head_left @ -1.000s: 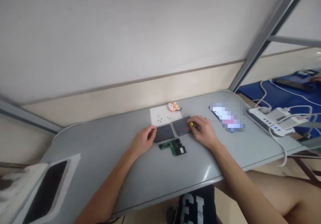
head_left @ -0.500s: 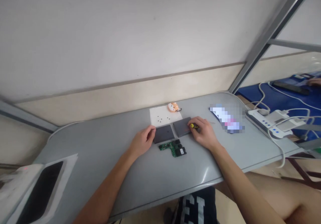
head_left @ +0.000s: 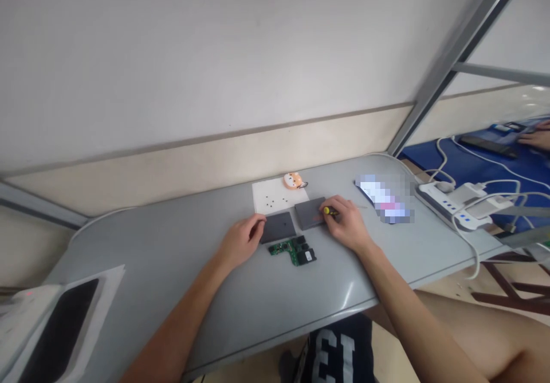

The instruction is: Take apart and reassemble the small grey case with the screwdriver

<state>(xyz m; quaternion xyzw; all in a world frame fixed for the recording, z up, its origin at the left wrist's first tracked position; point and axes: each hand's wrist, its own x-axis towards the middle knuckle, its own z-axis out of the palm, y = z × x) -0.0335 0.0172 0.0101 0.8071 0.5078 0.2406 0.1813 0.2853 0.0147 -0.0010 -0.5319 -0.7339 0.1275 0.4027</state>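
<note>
My left hand (head_left: pixel 240 241) is closed at the left edge of a flat dark grey panel (head_left: pixel 280 226), thumb and fingers together on that edge. In my right hand (head_left: pixel 347 222) is a screwdriver (head_left: pixel 328 210); its yellow handle end points left and its thin shaft sticks out to the right. The same hand rests by the right side of a second dark grey panel (head_left: pixel 308 214) with faint red marks. Just in front of the panels lies a green circuit board (head_left: pixel 296 250) with black parts. Behind them, several tiny screws (head_left: pixel 270 201) are scattered on white paper (head_left: pixel 260 191).
An orange and white animal-face case (head_left: pixel 293 181) sits on the paper's back corner. To the right are a blurred-out lit phone (head_left: pixel 382 197) and a power strip (head_left: pixel 455 205) with cables. A black phone-like slab (head_left: pixel 64 328) lies at left. Another person's hand (head_left: pixel 535 138) shows far right.
The whole view has shifted slightly left with the camera. Both hands, the screwdriver and the panels keep nearly the same positions relative to each other.
</note>
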